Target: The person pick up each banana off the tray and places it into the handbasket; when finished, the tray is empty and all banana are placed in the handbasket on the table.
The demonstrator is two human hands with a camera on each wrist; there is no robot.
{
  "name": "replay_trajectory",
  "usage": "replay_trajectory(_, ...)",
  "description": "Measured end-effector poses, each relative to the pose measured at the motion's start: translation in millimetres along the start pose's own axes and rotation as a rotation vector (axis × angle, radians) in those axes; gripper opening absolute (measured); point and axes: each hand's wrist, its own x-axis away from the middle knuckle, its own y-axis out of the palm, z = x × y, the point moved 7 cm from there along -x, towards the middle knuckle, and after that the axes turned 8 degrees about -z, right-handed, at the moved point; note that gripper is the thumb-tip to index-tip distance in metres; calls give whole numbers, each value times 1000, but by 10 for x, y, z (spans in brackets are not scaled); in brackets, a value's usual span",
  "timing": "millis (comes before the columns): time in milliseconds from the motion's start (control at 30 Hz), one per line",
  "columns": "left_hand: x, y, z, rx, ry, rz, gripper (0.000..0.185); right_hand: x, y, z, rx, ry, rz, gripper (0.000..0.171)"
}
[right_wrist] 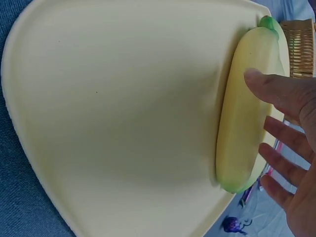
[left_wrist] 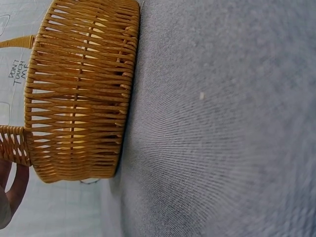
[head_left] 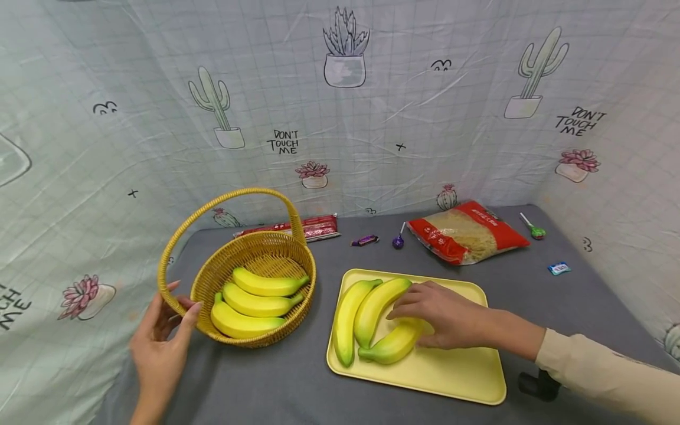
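Head cam looks down; wrist cams close on basket [left_wrist: 79,89], tray [right_wrist: 113,113].

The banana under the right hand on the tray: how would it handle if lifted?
The banana looks smooth and glossy, so probably a little slippery. Its curved body lies flat on the yellow tray, so it might rock but hardly roll. It looks stiff; the right hand rests over it.

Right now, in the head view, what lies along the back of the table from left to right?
Red packet → purple candy → purple lollipop → bag of noodles → green lollipop → blue-white candy.
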Motion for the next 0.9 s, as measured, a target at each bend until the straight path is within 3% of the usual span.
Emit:
replay_trajectory(200,13,0,-9,-8,-1,3,59,-60,105,18,-46,-14,-27,55)
replay_trajectory(533,5,-3,-18,16,-4,14,59,-50,147,-15,-39,-80,1,44)
replay_trajectory(900,4,1,-26,24,4,11,59,4,170,-32,-55,-34,-50,41)
